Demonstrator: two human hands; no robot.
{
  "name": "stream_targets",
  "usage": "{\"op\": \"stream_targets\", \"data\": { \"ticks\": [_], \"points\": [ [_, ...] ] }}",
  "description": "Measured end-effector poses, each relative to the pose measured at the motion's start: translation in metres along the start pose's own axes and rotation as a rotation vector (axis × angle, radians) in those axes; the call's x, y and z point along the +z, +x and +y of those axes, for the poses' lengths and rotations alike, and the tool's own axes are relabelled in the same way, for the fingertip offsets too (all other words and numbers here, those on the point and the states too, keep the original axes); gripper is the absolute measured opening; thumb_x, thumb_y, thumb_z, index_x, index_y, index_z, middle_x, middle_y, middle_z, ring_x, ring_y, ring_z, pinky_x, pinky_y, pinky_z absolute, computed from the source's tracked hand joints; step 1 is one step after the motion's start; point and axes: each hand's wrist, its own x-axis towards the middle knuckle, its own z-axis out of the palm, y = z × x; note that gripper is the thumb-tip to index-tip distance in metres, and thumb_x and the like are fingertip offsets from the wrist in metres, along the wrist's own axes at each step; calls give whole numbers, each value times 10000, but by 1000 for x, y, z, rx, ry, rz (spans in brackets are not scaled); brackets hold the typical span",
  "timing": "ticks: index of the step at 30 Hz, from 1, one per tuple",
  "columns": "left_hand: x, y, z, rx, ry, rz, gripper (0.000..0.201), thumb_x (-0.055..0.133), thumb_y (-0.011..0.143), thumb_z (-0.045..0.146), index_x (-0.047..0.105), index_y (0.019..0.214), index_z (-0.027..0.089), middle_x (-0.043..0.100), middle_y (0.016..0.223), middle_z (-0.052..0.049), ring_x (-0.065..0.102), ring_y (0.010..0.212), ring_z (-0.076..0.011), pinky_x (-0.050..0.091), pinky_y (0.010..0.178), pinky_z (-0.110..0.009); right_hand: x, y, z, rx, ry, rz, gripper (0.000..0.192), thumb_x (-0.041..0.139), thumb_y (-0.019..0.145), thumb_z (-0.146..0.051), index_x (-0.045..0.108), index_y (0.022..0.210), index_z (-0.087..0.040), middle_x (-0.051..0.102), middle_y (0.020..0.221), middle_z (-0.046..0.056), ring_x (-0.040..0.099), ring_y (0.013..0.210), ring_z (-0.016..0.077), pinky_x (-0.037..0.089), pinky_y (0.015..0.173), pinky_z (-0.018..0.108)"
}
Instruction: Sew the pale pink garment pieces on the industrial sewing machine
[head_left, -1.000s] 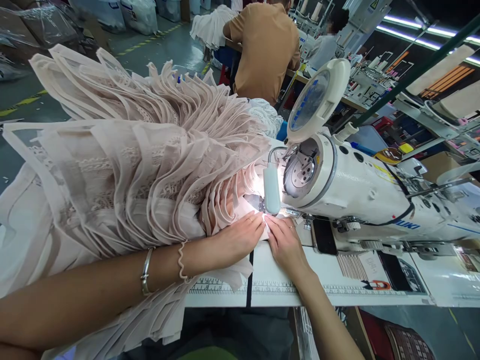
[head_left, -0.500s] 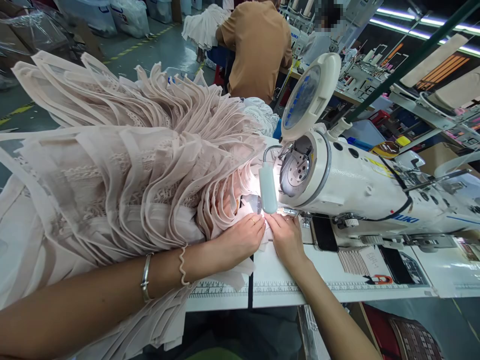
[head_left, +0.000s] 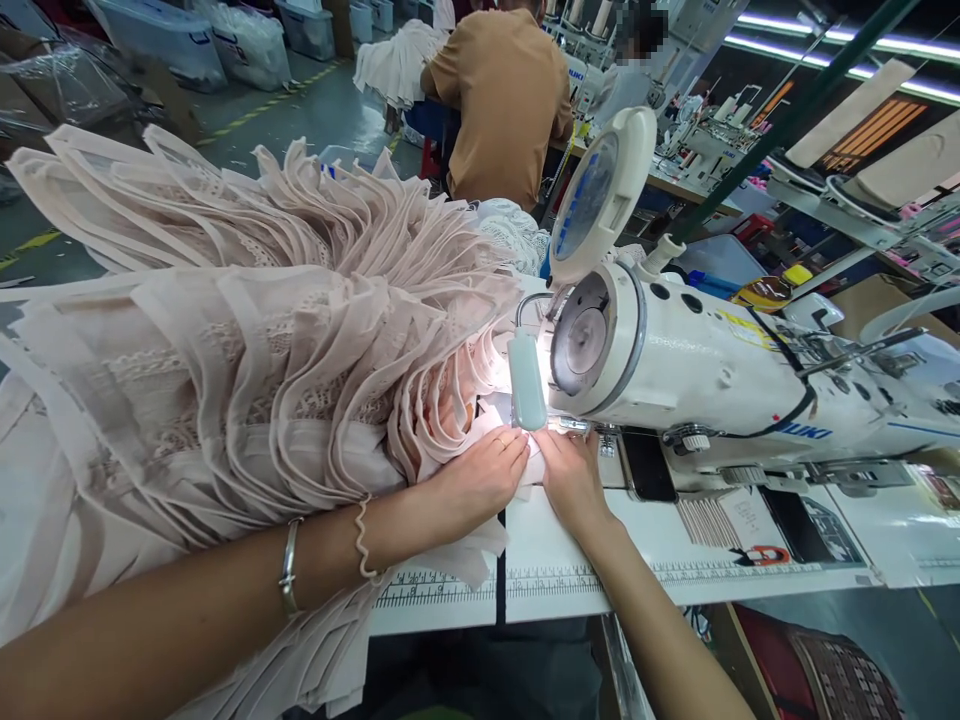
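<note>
A large heap of pale pink pleated and lace fabric (head_left: 247, 340) fills the left half of the view, resting over my left forearm. My left hand (head_left: 480, 480) lies flat on a fold of this fabric right at the needle area of a white sewing machine (head_left: 697, 365). My right hand (head_left: 574, 480) presses flat on the same fabric piece, fingertips almost touching those of the left. A small lamp (head_left: 526, 385) lights the spot. The needle itself is hidden behind the lamp and fingers.
The white table (head_left: 562, 585) has printed ruler marks along its front edge. A dark phone (head_left: 649, 467) lies under the machine arm. A person in a tan shirt (head_left: 506, 95) sits with their back to me at another station, among further machines.
The view has shifted slightly. Both hands stay pressed on the fabric at the needle and have crept a little toward the machine. The machine's handwheel looks to have turned.
</note>
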Motion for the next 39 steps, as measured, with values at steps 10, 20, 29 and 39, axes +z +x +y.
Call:
{"op": "stream_targets", "data": {
  "ticks": [10, 20, 29, 39],
  "points": [
    [-1, 1, -3, -32, -43, -34, 363, 271, 959, 6, 541, 1199, 37, 610, 1248, -217, 569, 1191, -253, 437, 993, -397, 2, 3, 2, 17, -3, -37, 490, 344, 890, -64, 656, 1226, -236, 673, 973, 99, 555, 884, 250, 464, 838, 385],
    [-7, 2, -4, -65, -40, -20, 349, 286, 971, 14, 527, 1218, 69, 623, 1225, -189, 615, 1085, -239, 463, 889, -361, -6, 7, -3, 48, 27, -72, 539, 297, 877, -52, 636, 1249, -243, 664, 1079, 119, 550, 967, 268, 433, 863, 405],
    [-12, 4, -6, -76, 3, -3, 329, 286, 970, 13, 556, 1142, 88, 642, 1153, -157, 615, 964, -215, 454, 827, -333, -10, 10, -5, 52, 51, -62, 395, 348, 948, -159, 664, 1160, -266, 671, 1047, 93, 558, 912, 256, 435, 836, 384],
    [-9, 4, -11, -36, 173, 0, 290, 323, 929, -24, 576, 914, 117, 633, 882, -94, 591, 793, -198, 465, 747, -334, -2, 7, -2, 42, 116, 39, 512, 319, 861, -22, 698, 1145, -215, 689, 973, 93, 601, 929, 240, 486, 873, 376]
  ]
}}
